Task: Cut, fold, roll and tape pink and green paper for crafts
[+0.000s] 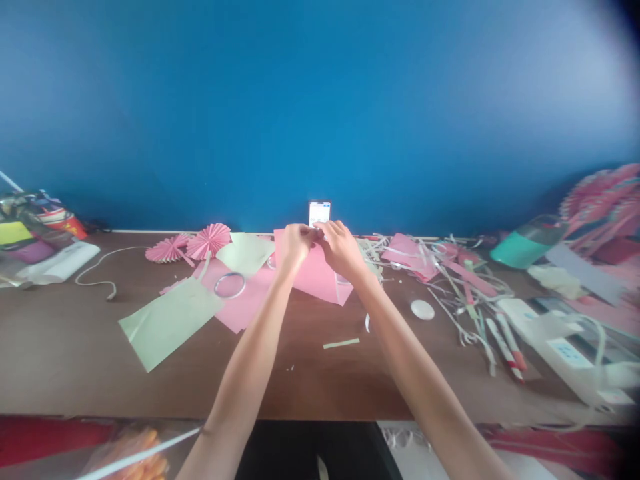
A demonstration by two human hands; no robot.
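Observation:
Both my arms reach forward over the brown table. My left hand [297, 244] and my right hand [340, 248] meet at the fingertips, fingers closed; whatever may be between them is too small to make out. Just behind them a phone [319, 211] with a lit screen stands upright against the blue wall. Pink paper [320, 277] lies beneath the hands. To the left are a pale green sheet [173, 320], a ring [230, 285] on pink paper, and pink folded paper fans [209, 241].
A thin green strip [341, 344] and a white disc [423, 309] lie nearer me. Right of them are paper scraps [410, 255], markers [505, 347], a white power strip [545, 340] and a teal-labelled bottle [525, 243]. A white cable [95, 263] runs at left.

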